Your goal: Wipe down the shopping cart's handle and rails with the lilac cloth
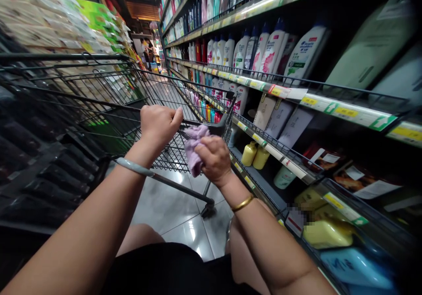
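Note:
A black wire shopping cart (99, 106) stands in front of me in a shop aisle. My left hand (158, 123) is closed around the cart's rear rim, a pale bangle on that wrist. My right hand (214, 158) is closed on a crumpled lilac cloth (194, 143), pressed against the cart's rim close to the left hand. A gold bangle sits on the right wrist. My knees show below, over the tiled floor.
Shelves (313, 97) on the right hold white shampoo bottles (273, 49), yellow bottles (253, 154) and boxes. Stacked packaged goods (49, 18) line the left side. The glossy tiled aisle (171, 207) runs ahead, with a person (147, 49) far down it.

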`<state>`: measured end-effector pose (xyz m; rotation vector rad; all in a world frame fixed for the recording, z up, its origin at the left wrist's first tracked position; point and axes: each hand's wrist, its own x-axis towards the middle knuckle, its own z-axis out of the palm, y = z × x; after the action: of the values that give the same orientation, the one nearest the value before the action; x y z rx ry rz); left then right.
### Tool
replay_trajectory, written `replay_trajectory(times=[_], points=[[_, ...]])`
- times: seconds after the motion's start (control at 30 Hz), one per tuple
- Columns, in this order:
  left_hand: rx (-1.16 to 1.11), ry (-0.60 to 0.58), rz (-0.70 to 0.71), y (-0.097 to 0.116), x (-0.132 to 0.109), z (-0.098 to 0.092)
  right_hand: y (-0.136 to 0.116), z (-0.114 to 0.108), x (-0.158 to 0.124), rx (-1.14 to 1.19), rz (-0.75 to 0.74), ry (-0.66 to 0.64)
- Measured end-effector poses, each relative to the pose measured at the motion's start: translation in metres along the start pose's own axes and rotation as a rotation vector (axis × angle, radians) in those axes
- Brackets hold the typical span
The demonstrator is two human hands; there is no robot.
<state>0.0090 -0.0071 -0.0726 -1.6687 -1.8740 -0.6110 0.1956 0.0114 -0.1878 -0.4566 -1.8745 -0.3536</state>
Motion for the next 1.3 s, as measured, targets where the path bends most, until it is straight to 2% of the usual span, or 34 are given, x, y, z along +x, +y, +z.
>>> replay_trajectory(times=[0.07,0.13,0.27,0.37,0.43,0.5,0.57,0.63,0.7,0.73,0.8,0.83,0.9,0.97,1.0,1.03,1.1,1.13,1.17,1.2,1.3], points=[[0.005,0.007,-0.002,0.0,0.001,0.001,-0.007,0.011,-0.008,-0.047,-0.071,-0.133],[0.012,0.003,0.0,-0.001,0.002,0.002,-0.01,0.013,-0.01,-0.042,-0.086,-0.181],[0.001,-0.008,0.035,-0.005,0.002,0.0,-0.004,0.001,-0.004,0.058,0.094,-0.063],[-0.048,-0.008,0.054,-0.009,-0.002,0.001,-0.002,0.002,-0.007,0.051,0.088,-0.042],[-0.133,0.043,0.054,-0.01,-0.009,0.002,-0.005,0.007,-0.01,0.06,-0.004,-0.148],[-0.254,0.164,0.063,-0.008,-0.023,0.003,-0.01,0.01,-0.011,0.132,-0.023,-0.22],[-0.403,0.294,0.08,0.0,-0.043,0.004,-0.013,0.007,-0.007,0.259,0.089,-0.15],[-0.609,0.35,0.108,0.014,-0.064,0.005,-0.016,-0.001,0.001,0.418,0.262,0.005],[-0.817,0.318,0.158,0.031,-0.083,0.007,-0.019,-0.011,0.013,0.617,0.471,0.102],[-0.879,0.283,0.178,0.039,-0.091,0.007,-0.019,-0.017,0.019,0.749,0.585,0.104],[-0.942,0.257,0.172,0.051,-0.102,0.007,-0.018,-0.03,0.031,1.063,0.775,0.013],[-0.958,0.258,0.15,0.055,-0.106,0.007,-0.015,-0.037,0.036,1.206,0.823,-0.068],[-0.988,0.254,0.078,0.057,-0.109,0.008,-0.007,-0.051,0.046,1.33,0.783,-0.248],[-0.993,0.222,0.013,0.057,-0.11,0.011,0.002,-0.06,0.053,1.156,0.657,-0.349],[-0.982,0.219,-0.014,0.056,-0.111,0.013,0.006,-0.061,0.055,1.001,0.594,-0.31],[-0.957,0.231,-0.032,0.056,-0.111,0.017,0.008,-0.06,0.055,0.83,0.536,-0.205],[-0.876,0.269,-0.033,0.06,-0.112,0.028,0.011,-0.05,0.053,0.497,0.435,0.097],[-0.831,0.269,-0.018,0.063,-0.113,0.035,0.013,-0.043,0.051,0.357,0.388,0.214],[-0.79,0.251,0.006,0.067,-0.115,0.043,0.014,-0.036,0.048,0.245,0.347,0.275],[-0.754,0.222,0.029,0.071,-0.117,0.05,0.016,-0.029,0.046,0.16,0.318,0.283],[-0.684,0.151,0.021,0.083,-0.129,0.069,0.025,-0.014,0.04,0.027,0.299,0.201]])
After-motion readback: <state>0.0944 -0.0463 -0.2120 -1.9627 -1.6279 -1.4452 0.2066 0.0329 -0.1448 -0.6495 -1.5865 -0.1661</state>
